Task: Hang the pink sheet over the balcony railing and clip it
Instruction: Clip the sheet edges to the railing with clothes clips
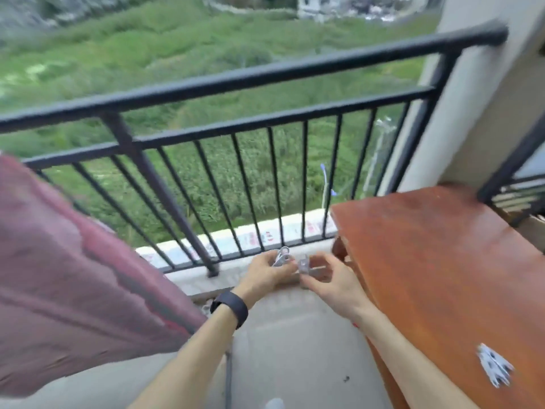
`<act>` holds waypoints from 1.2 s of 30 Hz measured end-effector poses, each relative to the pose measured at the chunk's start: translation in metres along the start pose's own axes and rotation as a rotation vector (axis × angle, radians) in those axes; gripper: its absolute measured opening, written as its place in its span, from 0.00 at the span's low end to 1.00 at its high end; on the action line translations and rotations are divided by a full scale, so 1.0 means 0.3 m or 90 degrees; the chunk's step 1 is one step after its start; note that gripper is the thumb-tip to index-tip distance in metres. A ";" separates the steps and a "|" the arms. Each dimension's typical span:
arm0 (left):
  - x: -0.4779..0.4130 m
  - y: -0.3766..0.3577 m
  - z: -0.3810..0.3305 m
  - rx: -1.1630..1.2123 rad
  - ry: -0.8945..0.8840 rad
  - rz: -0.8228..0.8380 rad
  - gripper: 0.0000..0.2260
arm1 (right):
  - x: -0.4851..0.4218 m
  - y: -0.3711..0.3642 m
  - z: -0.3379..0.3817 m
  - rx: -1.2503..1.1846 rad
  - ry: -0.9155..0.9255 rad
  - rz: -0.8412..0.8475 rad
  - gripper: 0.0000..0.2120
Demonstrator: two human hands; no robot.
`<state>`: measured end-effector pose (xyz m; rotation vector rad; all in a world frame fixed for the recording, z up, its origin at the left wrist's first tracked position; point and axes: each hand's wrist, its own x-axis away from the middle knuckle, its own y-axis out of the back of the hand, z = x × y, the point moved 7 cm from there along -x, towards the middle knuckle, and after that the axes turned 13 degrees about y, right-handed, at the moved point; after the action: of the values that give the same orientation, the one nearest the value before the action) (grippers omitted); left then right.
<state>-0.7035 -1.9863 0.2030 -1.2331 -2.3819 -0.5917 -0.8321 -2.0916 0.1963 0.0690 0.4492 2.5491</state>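
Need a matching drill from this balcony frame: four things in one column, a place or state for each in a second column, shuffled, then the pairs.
Things:
1. pink fabric sheet
2. reddish-brown wooden table
3. silvery metal clips
4. black wristband

Place or state:
a. round the left wrist
b. held in the left hand and right hand
c. far left of the view
d. right of both hands

Pairs: 1-c, 2-d, 3-b, 4-a.

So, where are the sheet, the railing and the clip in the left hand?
sheet (73, 276): head view, middle of the hanging pink cloth.
railing (265, 72): head view, on its black top bar.
clip (281, 258): head view, its shiny metal top.
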 end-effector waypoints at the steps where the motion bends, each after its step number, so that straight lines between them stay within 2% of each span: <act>1: 0.031 0.067 -0.013 0.006 -0.015 -0.030 0.09 | -0.028 -0.050 0.063 0.001 0.033 0.017 0.19; 3: 0.078 0.198 -0.013 0.023 -0.040 -0.095 0.10 | -0.073 -0.140 0.165 -0.017 0.081 0.026 0.21; 5: 0.134 0.331 0.008 0.045 -0.051 -0.147 0.13 | -0.112 -0.234 0.236 -0.104 0.080 0.012 0.19; 8: 0.217 0.481 0.048 0.066 -0.055 -0.149 0.14 | -0.151 -0.376 0.305 -0.233 0.039 -0.016 0.17; 12: 0.309 0.683 0.079 0.135 -0.123 -0.223 0.17 | -0.182 -0.559 0.358 -0.236 0.055 0.007 0.20; 14: 0.336 0.754 0.105 0.100 -0.124 -0.246 0.19 | -0.194 -0.616 0.376 -0.195 0.078 0.026 0.21; 16: 0.368 0.820 0.129 0.039 -0.120 -0.265 0.19 | -0.200 -0.675 0.408 -0.132 0.123 0.075 0.17; 19: 0.431 0.877 0.118 -0.097 -0.130 -0.291 0.17 | -0.195 -0.732 0.455 -0.063 0.170 0.145 0.13; 22: 0.527 0.914 0.053 -0.231 -0.167 -0.348 0.17 | -0.202 -0.738 0.501 -0.060 0.190 0.153 0.12; 25: 0.659 0.950 -0.074 -0.305 -0.312 -0.467 0.23 | -0.219 -0.714 0.569 -0.105 0.220 0.135 0.11; 28: 0.789 0.995 -0.244 -0.300 -0.462 -0.551 0.13 | -0.247 -0.675 0.639 -0.134 0.252 0.109 0.12; 29: 0.821 1.016 -0.301 -0.323 -0.487 -0.567 0.06 | -0.256 -0.661 0.666 -0.139 0.267 0.098 0.12; 30: 0.847 1.040 -0.360 -0.357 -0.502 -0.585 0.04 | -0.265 -0.647 0.698 -0.142 0.287 0.087 0.13; 31: 0.870 1.065 -0.419 -0.400 -0.511 -0.608 0.09 | -0.270 -0.634 0.730 -0.145 0.303 0.076 0.13; 33: 0.892 1.099 -0.522 -0.536 -0.468 -0.633 0.16 | -0.282 -0.613 0.803 -0.151 0.334 0.065 0.14; 36: 0.827 1.151 -0.582 -0.752 -0.222 -0.607 0.27 | -0.308 -0.595 0.907 -0.146 0.378 0.057 0.15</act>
<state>-0.5233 -1.7334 0.5419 -0.3428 -2.8521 -2.4737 -0.6249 -1.9160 0.3979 -0.7822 0.3697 2.6610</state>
